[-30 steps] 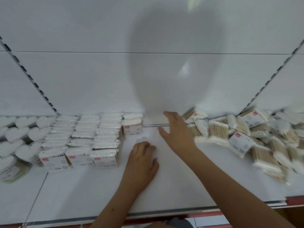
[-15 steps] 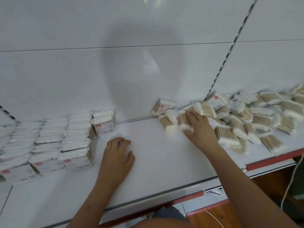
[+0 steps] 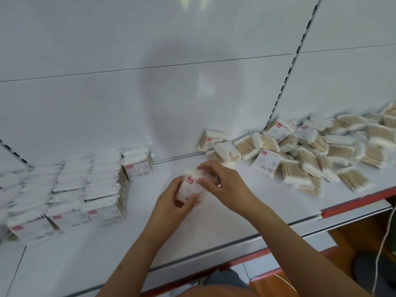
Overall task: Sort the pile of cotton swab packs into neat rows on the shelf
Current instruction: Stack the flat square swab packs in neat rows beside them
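The white shelf [image 3: 214, 228] fills most of my view, its white back panel [image 3: 107, 108] rising behind it, and I place everything else from the pack I am holding above the shelf's middle.

Far to the right of that pack, the loose pile of cotton swab packs [image 3: 310, 159] sprawls against the back panel and out toward the shelf's red front edge [image 3: 353, 203]. The packs there lie at all angles, some flat, some leaning on each other, wooden sticks and white tips showing through the wrap.

To the left of the pack, the sorted rows [image 3: 70, 189] stand upright in straight lines running from the front toward the back panel, red labels facing me on the front ones. One further pack [image 3: 138, 166] stands at the back, the start of a new row, nearest my hands.

My left hand [image 3: 171, 207] comes up from below and takes the held pack [image 3: 190, 187] from its lower left side, fingers curled round its edge. My right hand [image 3: 220, 183] reaches in from the right and pinches the pack's upper right side between thumb and fingertips. So each grip is closed on this one pack, which is tilted, its red label up toward the back panel. Blur keeps me from telling whether it touches the shelf.

Below the shelf at the far right, a pale cord [image 3: 383, 249] hangs down.
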Demonstrator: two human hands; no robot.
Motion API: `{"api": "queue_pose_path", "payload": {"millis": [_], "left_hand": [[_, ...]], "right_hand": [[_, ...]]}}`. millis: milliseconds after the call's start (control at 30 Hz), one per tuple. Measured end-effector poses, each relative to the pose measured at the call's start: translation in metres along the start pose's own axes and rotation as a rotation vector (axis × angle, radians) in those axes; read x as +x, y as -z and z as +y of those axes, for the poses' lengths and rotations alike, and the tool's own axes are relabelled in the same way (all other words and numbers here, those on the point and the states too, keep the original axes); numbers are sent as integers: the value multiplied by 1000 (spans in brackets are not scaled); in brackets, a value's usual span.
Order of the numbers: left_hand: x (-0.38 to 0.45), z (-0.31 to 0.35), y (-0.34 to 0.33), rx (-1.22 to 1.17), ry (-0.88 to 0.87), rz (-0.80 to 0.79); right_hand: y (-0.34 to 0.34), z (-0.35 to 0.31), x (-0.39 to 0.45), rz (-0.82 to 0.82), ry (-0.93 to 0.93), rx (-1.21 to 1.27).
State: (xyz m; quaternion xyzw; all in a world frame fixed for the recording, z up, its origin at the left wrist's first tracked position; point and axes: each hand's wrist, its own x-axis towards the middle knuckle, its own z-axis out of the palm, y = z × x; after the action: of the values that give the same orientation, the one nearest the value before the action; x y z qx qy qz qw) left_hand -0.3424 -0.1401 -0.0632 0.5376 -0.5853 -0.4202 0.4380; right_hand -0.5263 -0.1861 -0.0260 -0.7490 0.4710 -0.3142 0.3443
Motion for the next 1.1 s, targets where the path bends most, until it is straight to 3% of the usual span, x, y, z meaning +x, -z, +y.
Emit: {"api": "queue_pose_path", "payload": {"millis": [100,167,267,333,533,667,800,967,1033,1100], "left_hand": [[5,-3,-4,-16,68,117],[6,-9,-1,-47,127,200],[7,-14,0,-111,175,276],[7,-13,0,-108,175,276],[6,-11,1,-102,163,313],[3,-14,-1,-84,88,273],[-10,-1,-6,-109,-80,41],[-10,-10,9,-33,77,240],[-12,-16,17,-59,102,253],[-16,-19,23,-40,86,218]], "right_hand": [[4,19,17,179,-3,24],[14,46,34,295,-30,-187],[26,78,51,275,-165,-393],[28,84,58,286,-217,-424],[23,30,39,676,-121,-294],[-28,-9,2,462,-215,-165],[-64,-31,-8,271,-328,-21],[-44,-35,-3,105,-226,153],[-37,-23,1,107,-148,67],[-36,-12,4,0,-106,53]]}}
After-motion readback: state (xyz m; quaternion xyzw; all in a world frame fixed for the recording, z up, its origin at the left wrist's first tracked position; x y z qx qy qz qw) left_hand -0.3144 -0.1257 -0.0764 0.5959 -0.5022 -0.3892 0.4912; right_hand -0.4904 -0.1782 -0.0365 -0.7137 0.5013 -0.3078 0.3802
